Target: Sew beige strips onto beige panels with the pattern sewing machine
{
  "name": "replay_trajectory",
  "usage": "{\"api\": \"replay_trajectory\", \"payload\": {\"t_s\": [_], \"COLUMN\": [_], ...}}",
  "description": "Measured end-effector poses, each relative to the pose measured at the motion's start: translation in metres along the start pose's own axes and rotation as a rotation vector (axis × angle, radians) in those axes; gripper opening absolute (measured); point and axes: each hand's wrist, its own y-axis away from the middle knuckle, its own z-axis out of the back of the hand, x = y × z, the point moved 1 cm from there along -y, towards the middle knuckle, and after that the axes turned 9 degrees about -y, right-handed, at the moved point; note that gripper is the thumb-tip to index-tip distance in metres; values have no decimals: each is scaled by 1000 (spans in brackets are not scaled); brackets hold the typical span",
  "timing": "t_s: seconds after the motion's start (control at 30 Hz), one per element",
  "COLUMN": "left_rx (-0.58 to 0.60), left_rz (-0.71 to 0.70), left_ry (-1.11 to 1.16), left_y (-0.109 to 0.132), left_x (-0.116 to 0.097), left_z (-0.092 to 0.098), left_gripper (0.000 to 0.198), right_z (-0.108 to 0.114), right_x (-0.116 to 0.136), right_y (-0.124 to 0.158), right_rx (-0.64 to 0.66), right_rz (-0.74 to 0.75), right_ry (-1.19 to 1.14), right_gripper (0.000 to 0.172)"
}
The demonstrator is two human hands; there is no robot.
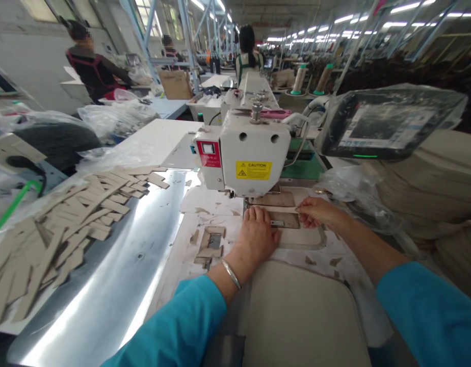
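Note:
A white sewing machine (251, 153) with a yellow caution label stands in front of me. Under its head lies a beige fabric piece (302, 237) with a small tan patch (284, 220) on it. My left hand (256, 235) lies flat on the fabric just below the needle, fingers stretched out together. My right hand (315, 211) rests at the patch's right edge with its fingertips curled down onto it. A larger beige fabric panel (296, 316) lies near me, between my blue sleeves.
A pile of several tan strips (67, 224) covers the left of the shiny metal table (116, 285). A plastic-wrapped screen (388, 125) hangs at the right, above stacked beige fabric (434, 188). Other people work at the benches behind. Clear plastic bags (113, 117) lie at the back left.

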Motion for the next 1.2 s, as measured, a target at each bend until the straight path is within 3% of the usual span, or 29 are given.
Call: {"api": "replay_trajectory", "payload": {"t_s": [0.17,0.37,0.67,1.2], "left_rx": [-28,-11,-19,-46], "left_rz": [-62,-73,-53,-9], "left_ry": [91,121,144,59], "left_y": [15,13,22,40], "left_x": [11,34,72,131], "left_z": [-12,-5,-4,-5], "left_gripper": [66,54,35,29], "right_z": [1,-9,-46,-104], "right_x": [1,5,23,49], "right_y": [2,-3,-2,-6], "right_rx": [-11,6,9,86], "right_rz": [23,76,58,87], "right_ry": [44,108,103,88], "right_gripper": [20,23,25,23]}}
